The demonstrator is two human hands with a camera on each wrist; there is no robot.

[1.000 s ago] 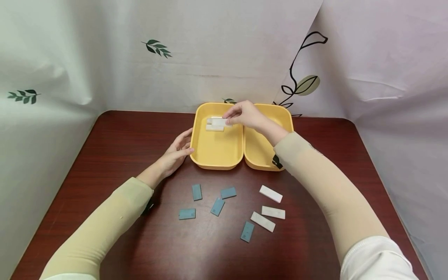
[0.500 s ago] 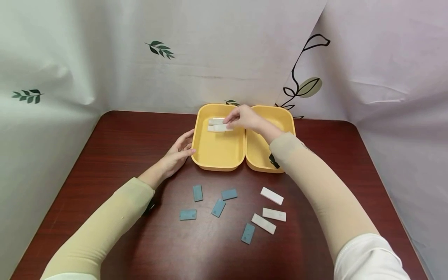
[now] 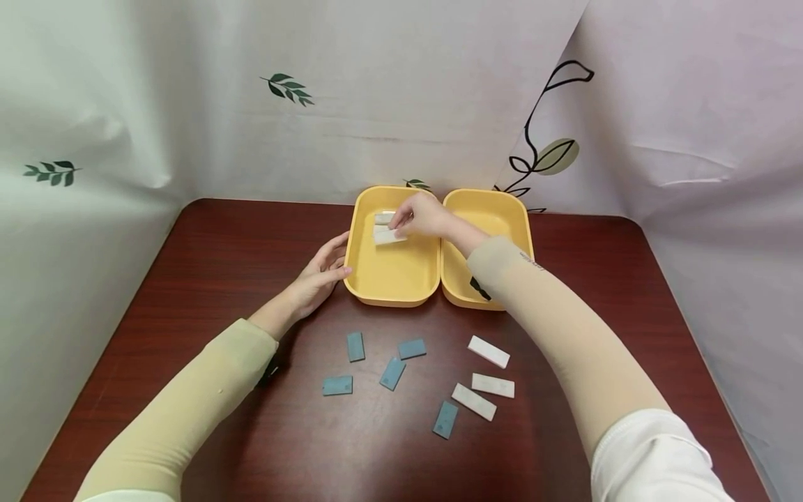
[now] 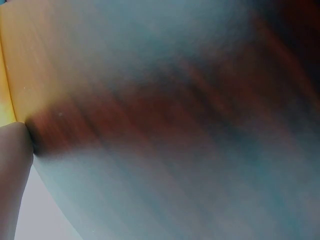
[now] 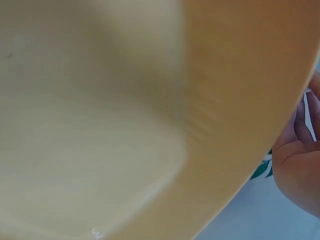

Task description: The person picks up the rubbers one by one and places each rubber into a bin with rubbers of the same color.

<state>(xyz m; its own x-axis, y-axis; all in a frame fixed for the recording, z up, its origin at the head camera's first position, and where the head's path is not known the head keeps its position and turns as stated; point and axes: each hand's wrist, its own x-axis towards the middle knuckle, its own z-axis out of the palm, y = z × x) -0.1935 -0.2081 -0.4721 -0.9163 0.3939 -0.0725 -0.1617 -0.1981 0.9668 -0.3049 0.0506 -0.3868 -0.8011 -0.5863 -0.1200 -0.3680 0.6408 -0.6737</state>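
My right hand (image 3: 423,215) reaches into the left yellow tray (image 3: 395,279) and pinches a white rectangular tile (image 3: 389,236) between thumb and fingers. Just behind it on the tray floor lie other white tiles (image 3: 384,218), partly covered by the held one and by the fingers. My left hand (image 3: 314,275) rests against the tray's left outer side, thumb tip at the rim and fingers along the wall. In the left wrist view a digit (image 4: 14,170) meets the yellow wall (image 4: 6,97). The right wrist view shows part of the right hand (image 5: 300,160) beyond a yellow wall.
The right yellow tray (image 3: 467,279) stands against the left one, under my right forearm. Blue-grey tiles (image 3: 392,374) lie scattered on the dark red table (image 3: 301,446) in front. White tiles (image 3: 488,351) lie to the right of them. A patterned cloth (image 3: 376,104) hangs behind.
My right hand has moved a little left and toward me inside the left tray, bringing the white tile lower, in front of the others. The left hand stays at the tray's side.
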